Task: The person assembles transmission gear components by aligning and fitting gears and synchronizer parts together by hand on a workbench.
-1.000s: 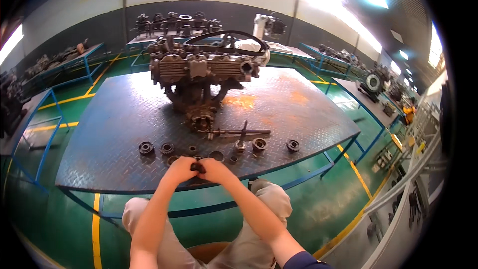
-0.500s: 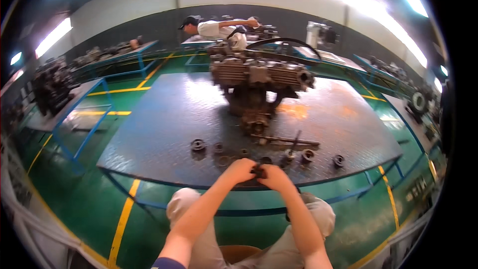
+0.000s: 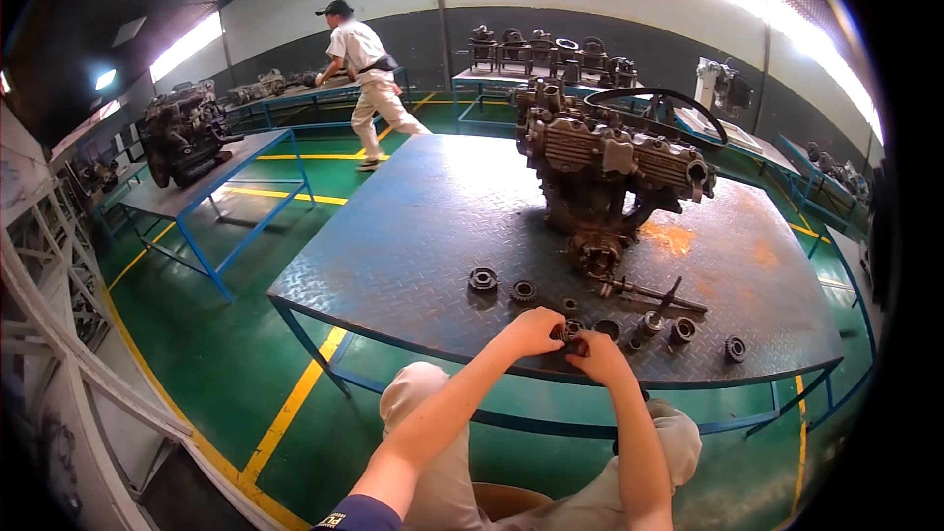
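- Step in hand (judged): two-handed handling of one small dark metal part (image 3: 570, 332), by fingertips; whether it is being turned, cleaned or fitted, cannot tell.
- Position: part lies between the hands, just inside the near edge of the worktop (image 3: 413, 236), about midway along it. Whether it touches the worktop is hidden by the fingers.
- Left hand (image 3: 534, 331): fingers curled in, nearly closed, tips on the part's left side.
- Right hand (image 3: 599, 356): thumb and fingers pinched on the part's right side, gap no wider than the part. Exact finger contact too small to read.
- Neighbours along the near edge: toothed ring (image 3: 483, 279) and second toothed ring (image 3: 524, 291) toward the near left corner; dark ring (image 3: 608, 328) just right of the part; upright shaft (image 3: 661, 310), pale-rimmed ring (image 3: 682, 330) and end gear (image 3: 736, 349) toward the near right corner.
- Farther in: engine (image 3: 610, 147), nearer the far edge; long rod (image 3: 657, 297) lying flat before it.
- Next move (judged): calls for an even pinch from both sides, with fingers kept clear of the dark ring. A slip could send the part over the near edge.
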{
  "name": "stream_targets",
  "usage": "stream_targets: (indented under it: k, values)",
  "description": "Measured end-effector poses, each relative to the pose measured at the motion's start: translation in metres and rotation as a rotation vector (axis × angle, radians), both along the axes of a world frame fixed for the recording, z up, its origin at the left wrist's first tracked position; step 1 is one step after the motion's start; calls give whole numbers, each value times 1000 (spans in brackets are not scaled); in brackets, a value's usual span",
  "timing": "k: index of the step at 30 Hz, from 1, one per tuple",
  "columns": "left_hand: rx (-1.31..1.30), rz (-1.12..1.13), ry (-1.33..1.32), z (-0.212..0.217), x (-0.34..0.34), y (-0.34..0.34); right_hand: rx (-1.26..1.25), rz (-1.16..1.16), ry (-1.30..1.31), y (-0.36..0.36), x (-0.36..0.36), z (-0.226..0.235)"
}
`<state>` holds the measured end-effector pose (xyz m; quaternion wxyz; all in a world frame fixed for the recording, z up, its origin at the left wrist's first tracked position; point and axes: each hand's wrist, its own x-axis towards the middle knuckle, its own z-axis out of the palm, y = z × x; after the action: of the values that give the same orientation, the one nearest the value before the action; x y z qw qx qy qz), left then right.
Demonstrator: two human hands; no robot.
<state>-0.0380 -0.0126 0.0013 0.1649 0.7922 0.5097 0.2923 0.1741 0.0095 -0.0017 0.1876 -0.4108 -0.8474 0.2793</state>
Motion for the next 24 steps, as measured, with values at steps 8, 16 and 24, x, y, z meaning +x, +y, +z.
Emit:
stream_targets:
  k: [8, 16, 24]
  values:
    - [-102, 82, 6, 1, -33, -23, 110, 88, 60, 5, -18, -16]
    - [-121, 150, 94, -7, -43, -26, 18, 45, 34, -4, -15, 0]
    - [-21, -5, -1, 0, -8, -13, 38, 30, 33, -2, -5, 1]
